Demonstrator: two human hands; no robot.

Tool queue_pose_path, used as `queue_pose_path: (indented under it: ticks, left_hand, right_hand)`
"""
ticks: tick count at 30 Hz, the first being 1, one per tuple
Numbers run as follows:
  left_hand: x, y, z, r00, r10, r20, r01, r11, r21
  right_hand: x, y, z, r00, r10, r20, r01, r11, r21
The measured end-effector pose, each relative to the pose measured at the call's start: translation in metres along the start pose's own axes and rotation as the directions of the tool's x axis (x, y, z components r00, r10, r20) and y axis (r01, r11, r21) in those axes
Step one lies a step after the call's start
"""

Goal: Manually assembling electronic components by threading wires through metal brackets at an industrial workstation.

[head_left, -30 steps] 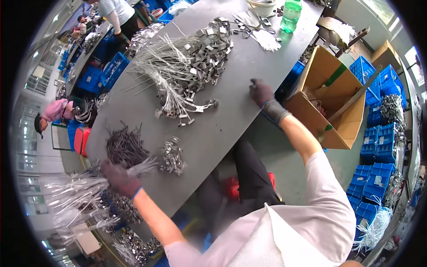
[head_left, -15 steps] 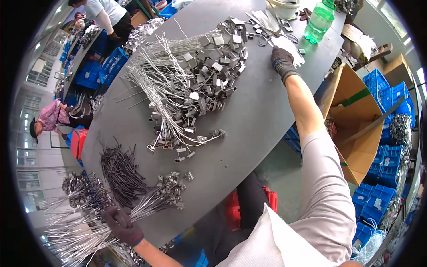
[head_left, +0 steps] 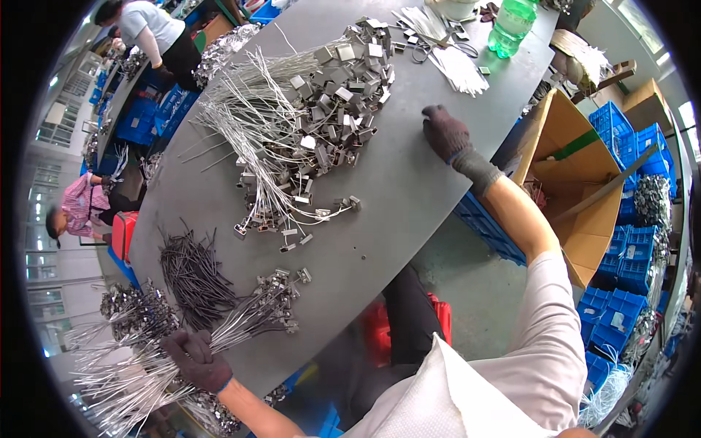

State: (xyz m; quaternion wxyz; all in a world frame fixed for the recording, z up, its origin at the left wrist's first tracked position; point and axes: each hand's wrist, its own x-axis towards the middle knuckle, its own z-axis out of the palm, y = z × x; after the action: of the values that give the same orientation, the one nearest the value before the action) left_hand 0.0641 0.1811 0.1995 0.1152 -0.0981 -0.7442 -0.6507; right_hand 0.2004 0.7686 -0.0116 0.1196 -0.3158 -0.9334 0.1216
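Observation:
My left hand, in a dark knitted glove, rests with curled fingers at the near left, over a bundle of silver wires with small metal clip-like ends. What its fingers hold, if anything, is hidden. Beside it lies a pile of short black tubes or cords. My right hand, gloved too, is over the grey table at the right, fingers curled in; I cannot make out anything in them. Beyond it lie thin white strips and scissors.
A large heap of wires with metal housings covers the table's middle. A green plastic bottle stands far right. Right of the table are an open cardboard box and blue crates. Two people work at the left.
My right hand has drawn back toward me from the white strips. My left hand stays by the wire bundle, nearly unmoved. The view has shifted slightly.

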Motion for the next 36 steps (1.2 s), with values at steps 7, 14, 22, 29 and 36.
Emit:
queue_pose_path:
  ticks: [7,14,22,29,36]
  left_hand:
    - [-0.005,0.012,0.013,0.991,-0.123,0.054,0.130,0.981,-0.146]
    - [-0.001,-0.003,0.001,0.994,-0.106,0.030,0.110,0.972,-0.206]
    - [0.000,-0.003,0.001,0.999,-0.052,-0.008,0.052,0.999,-0.017]
    - [-0.004,0.000,0.003,0.995,0.022,0.096,-0.010,0.992,-0.124]
    - [-0.012,0.042,0.007,0.996,0.063,0.058,-0.055,0.990,-0.129]
  right_hand:
    - [0.110,0.089,0.005,0.953,0.211,-0.217,-0.258,0.942,-0.216]
    - [0.119,0.082,0.013,0.932,0.295,-0.211,-0.351,0.881,-0.318]
    - [-0.026,0.018,0.017,0.932,0.087,-0.351,-0.002,0.971,0.237]
    - [-0.089,-0.003,-0.008,0.907,0.377,-0.190,-0.181,0.755,0.631]
    - [-0.159,-0.039,-0.008,0.871,0.476,0.122,-0.347,0.420,0.839]
